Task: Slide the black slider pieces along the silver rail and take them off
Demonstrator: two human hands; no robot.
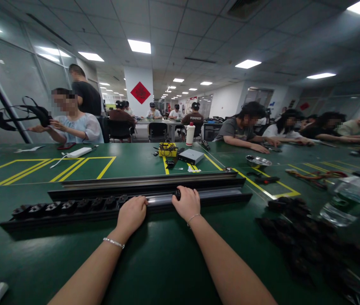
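A long black metal track (164, 208) lies across the green table in front of me. A row of black socket-like modules (68, 206) sits in its left half. My left hand (133, 215) is closed around the track at the right end of that row; its fingertips are partly hidden behind the edge. To the right, my right hand (188, 203) curls over the track with a small round black module (178, 194) by its thumb and fingers. Bare silvery channel shows between the hands. Just behind lies a second long dark rail (103, 183).
Many black modules (307, 241) are heaped at the right, near a clear plastic bottle (347, 199). Farther back are a metal bowl (258, 161), a grey box (191, 156), a yellow block with cables (167, 149) and a white power strip (79, 152). People sit around the table.
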